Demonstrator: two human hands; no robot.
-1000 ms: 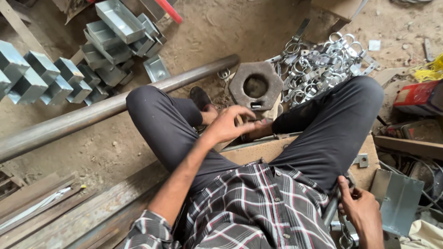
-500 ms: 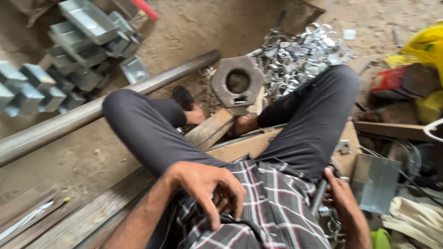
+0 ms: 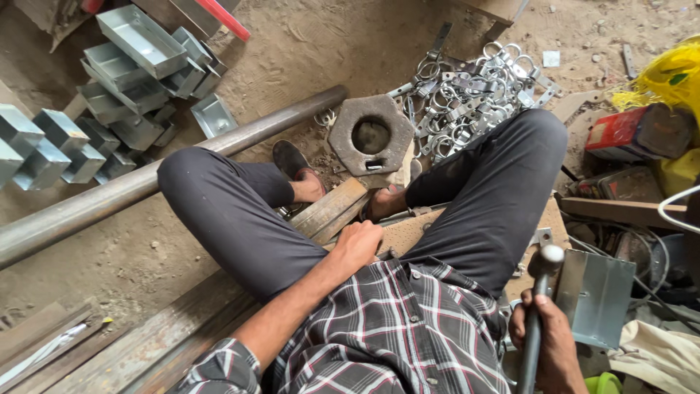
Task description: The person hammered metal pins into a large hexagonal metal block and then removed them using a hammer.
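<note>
I sit on the ground with both knees spread. My left hand [image 3: 357,244] rests closed on the wooden board [image 3: 332,211] between my legs, nothing visible in it. At the lower right my right hand [image 3: 550,343] grips a hammer [image 3: 539,292] by its dark handle, the rounded metal head pointing up beside my right thigh. A rusty hexagonal metal block [image 3: 370,135] with a round hole lies on the dirt in front of my feet. Just beyond it sits a heap of shiny metal clamp rings [image 3: 474,95].
A long steel pipe [image 3: 146,182] crosses the ground on the left. Galvanised metal trays [image 3: 138,44] and box sections [image 3: 40,142] are stacked at the upper left. A folded metal bracket [image 3: 601,295], a red box [image 3: 631,131] and a yellow bag [image 3: 667,73] crowd the right side.
My left hand has moved from my lap forward onto the board between my legs. My right hand has lifted the hammer so its head now shows. The view has tilted slightly.
</note>
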